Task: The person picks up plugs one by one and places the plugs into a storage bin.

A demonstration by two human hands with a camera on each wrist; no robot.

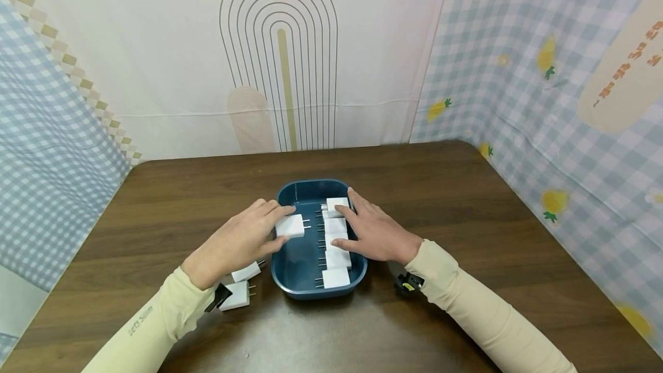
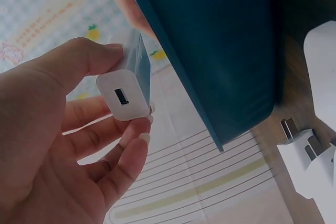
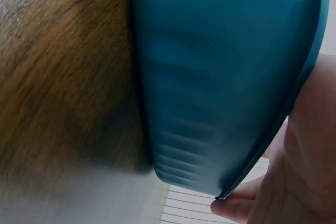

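My left hand pinches a white USB plug charger between thumb and fingers, above the left rim of a blue basin. The charger's two metal prongs point right; the left wrist view shows its USB port. Across the basin's right rim lies my right hand, thumb and fingers extended over white chargers stacked in a column along the basin's right side, prongs to the left. Its fingertips touch or hover just over them. In the right wrist view some fingertips show at the basin's far rim.
On the table left of the basin, beside my left wrist, lie more white chargers. The brown wooden table extends around the basin. Patterned cloths hang behind it and at both sides.
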